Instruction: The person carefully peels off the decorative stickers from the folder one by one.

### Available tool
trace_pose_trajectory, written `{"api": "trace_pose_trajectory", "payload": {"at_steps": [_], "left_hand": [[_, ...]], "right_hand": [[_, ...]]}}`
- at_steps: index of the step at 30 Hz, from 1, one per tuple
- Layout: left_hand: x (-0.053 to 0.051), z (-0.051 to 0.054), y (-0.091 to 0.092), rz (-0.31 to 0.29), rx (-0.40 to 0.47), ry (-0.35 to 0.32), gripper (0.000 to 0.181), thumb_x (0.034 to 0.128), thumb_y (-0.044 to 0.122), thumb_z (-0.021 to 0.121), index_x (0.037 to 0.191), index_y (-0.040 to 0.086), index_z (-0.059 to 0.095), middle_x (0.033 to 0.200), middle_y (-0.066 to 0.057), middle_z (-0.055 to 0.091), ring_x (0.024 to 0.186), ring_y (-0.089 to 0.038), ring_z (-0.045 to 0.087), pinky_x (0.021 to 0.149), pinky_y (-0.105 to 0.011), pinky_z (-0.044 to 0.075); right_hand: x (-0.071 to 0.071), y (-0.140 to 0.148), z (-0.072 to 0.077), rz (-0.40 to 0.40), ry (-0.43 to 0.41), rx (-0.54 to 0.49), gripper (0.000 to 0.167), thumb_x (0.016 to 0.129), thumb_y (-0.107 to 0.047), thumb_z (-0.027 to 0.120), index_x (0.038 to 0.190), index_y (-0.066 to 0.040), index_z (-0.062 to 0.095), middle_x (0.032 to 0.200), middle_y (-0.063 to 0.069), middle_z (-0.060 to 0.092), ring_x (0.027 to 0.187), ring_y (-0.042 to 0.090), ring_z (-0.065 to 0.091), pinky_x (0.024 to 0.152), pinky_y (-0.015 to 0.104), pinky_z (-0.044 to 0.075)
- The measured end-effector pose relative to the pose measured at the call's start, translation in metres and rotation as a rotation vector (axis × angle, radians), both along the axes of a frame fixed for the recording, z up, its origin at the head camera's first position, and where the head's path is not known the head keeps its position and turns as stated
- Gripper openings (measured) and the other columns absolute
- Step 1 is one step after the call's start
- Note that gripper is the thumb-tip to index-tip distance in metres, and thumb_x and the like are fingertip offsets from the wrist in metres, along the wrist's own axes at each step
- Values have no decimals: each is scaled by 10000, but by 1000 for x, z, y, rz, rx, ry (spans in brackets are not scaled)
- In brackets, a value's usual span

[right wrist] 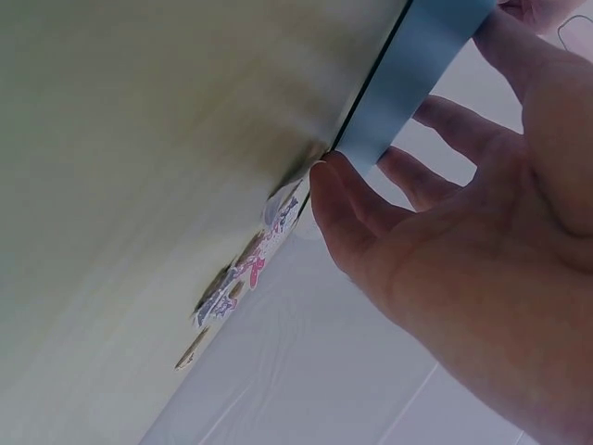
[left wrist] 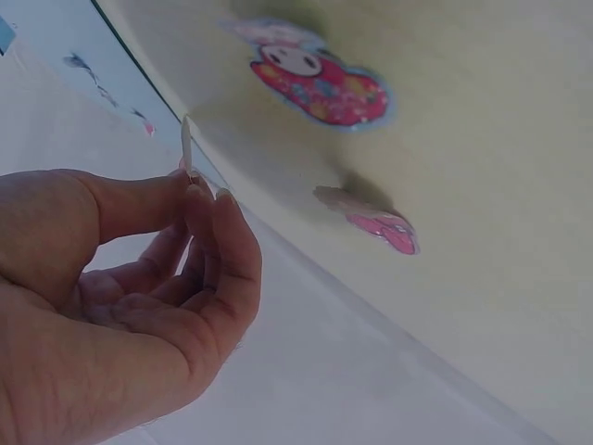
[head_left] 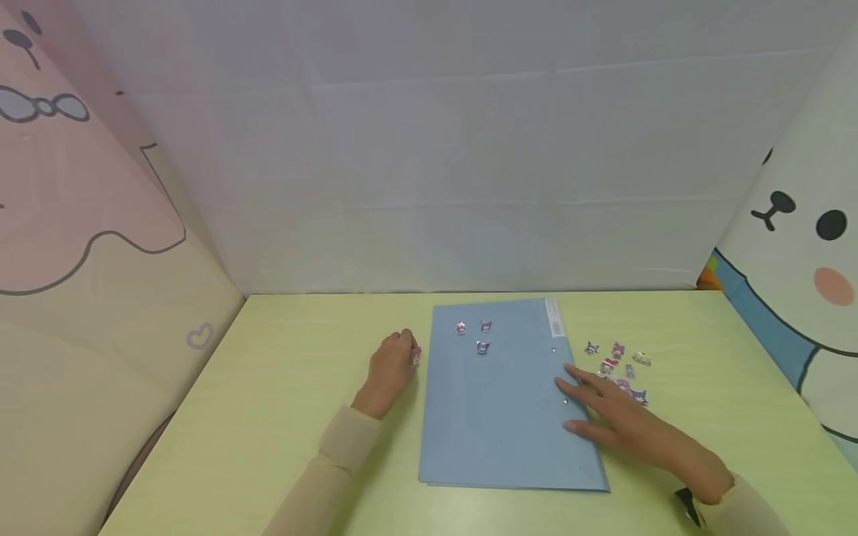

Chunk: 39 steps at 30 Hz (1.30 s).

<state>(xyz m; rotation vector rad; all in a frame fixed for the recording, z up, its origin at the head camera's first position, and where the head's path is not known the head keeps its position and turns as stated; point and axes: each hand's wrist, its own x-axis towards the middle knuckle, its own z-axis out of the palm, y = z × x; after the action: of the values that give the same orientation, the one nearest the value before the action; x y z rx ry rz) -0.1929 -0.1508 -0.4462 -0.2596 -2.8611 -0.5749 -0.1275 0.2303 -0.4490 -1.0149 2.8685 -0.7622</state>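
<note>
A blue folder (head_left: 499, 417) lies on the table with a few small cartoon stickers (head_left: 482, 348) on its upper part. To its left, my left hand (head_left: 392, 368) pinches a thin sticker (left wrist: 187, 148) between thumb and fingertips, seen edge-on in the left wrist view. Below that hand's view lie a red sticker (left wrist: 320, 88) and a curled pink sticker (left wrist: 384, 227) on the tabletop. My right hand (head_left: 623, 420) spreads its fingers over the folder's right edge, several loose stickers (head_left: 617, 349) beside it. Nothing is gripped in the right hand.
The pale yellow-green table (head_left: 302, 350) ends at a white back sheet (head_left: 429, 186). Cartoon-printed cloths (head_left: 100, 357) hang at both sides. A white label strip (head_left: 554, 318) is at the folder's top right corner. A small dark object (head_left: 687, 502) shows by the right wrist.
</note>
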Motion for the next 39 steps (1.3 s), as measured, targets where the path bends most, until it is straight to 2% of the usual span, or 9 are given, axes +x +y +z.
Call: {"api": "trace_pose_trajectory", "payload": {"at_steps": [6,14,22,32,39], "left_hand": [[3,-2,-6,5,-11,7,136,939,1,694,866,20,580,783,-112,588,723,-294,597,602,-420,529],[2,-2,-10,12,-9,-26,136,920,-11,710,855,16,594,780,-117,593,719,-297,592,601,-428,530],[1,-3,-10,9,-5,-49,114,939,-72,629,872,11,590,784,-125,607,717,-290,603,586,-402,518],[2,-4,-9,16,10,-34,99,928,-35,698,908,-4,606,833,-128,567,732,-269,557,581,-387,517],[-1,-7,-6,15,-4,12,38,930,-23,635,917,-28,600,830,-131,551,763,-295,544,586,-400,506]], "right_hand": [[0,0,-2,-6,12,0,598,973,-343,709,1475,-57,555,1555,215,442,1359,472,462,1002,636,451],[0,0,0,-2,13,8,606,962,-348,721,1470,-58,562,1553,209,450,1361,457,472,1000,627,457],[1,0,1,-12,5,7,600,975,-349,706,1475,-55,555,1555,215,444,1361,465,465,1006,631,453],[1,0,2,-4,3,4,597,974,-337,708,1472,-45,554,1556,225,437,1363,483,459,1012,638,442],[1,0,1,-1,14,2,597,971,-330,712,1470,-43,555,1555,224,438,1360,480,464,1008,635,444]]}}
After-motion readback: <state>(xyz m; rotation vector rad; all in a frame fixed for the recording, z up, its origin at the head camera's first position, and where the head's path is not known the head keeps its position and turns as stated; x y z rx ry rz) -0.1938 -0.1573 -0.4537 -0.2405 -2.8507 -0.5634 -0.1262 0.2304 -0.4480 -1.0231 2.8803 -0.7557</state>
